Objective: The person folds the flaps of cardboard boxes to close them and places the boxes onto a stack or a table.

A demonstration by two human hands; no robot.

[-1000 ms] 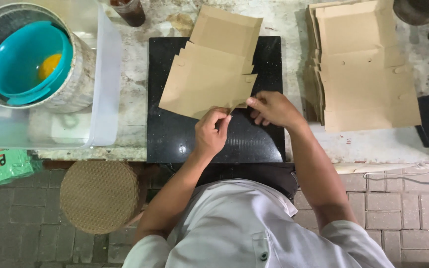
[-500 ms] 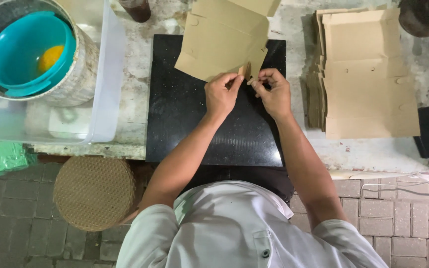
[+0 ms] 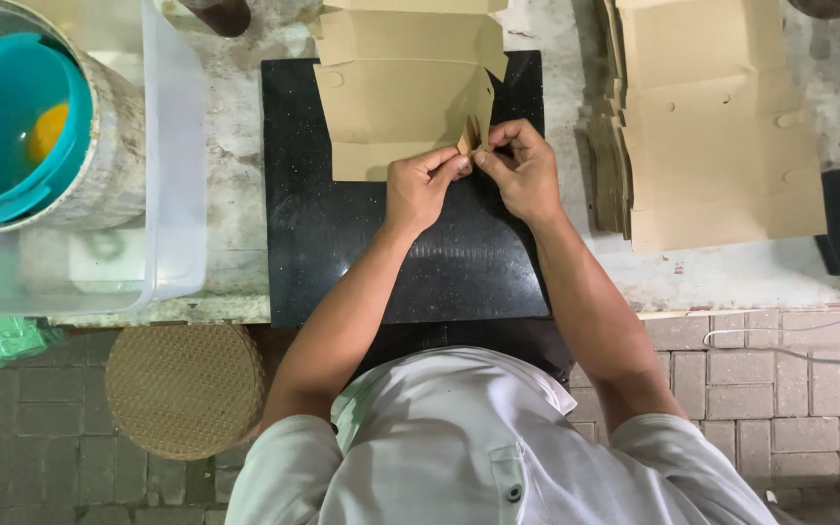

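A flat brown cardboard box sheet [image 3: 396,92] lies on a shiny black stone slab [image 3: 342,243], and its top part sticks out past the far edge of the slab. The slab sits on a pale, worn table [image 3: 235,165].

Both hands meet at the near right corner of the sheet. The left hand [image 3: 418,187] pinches a small brown cardboard flap [image 3: 472,134] with its thumb and first finger pressed together on it. The right hand [image 3: 522,167] is just beside it, and its fingers are closed on the same little flap from the other side. The flap stands up from the sheet. The two hands touch each other at the fingertips.

To the right, a tall stack of flat brown cardboard sheets [image 3: 717,117] rests on the table, well apart from the hands. To the left is a clear plastic tub [image 3: 172,165]. A round teal bowl [image 3: 12,117] is seen there, with something orange [image 3: 48,131] inside it. Under the table edge, a round woven stool [image 3: 184,389] stands on the grey brick floor [image 3: 789,389].
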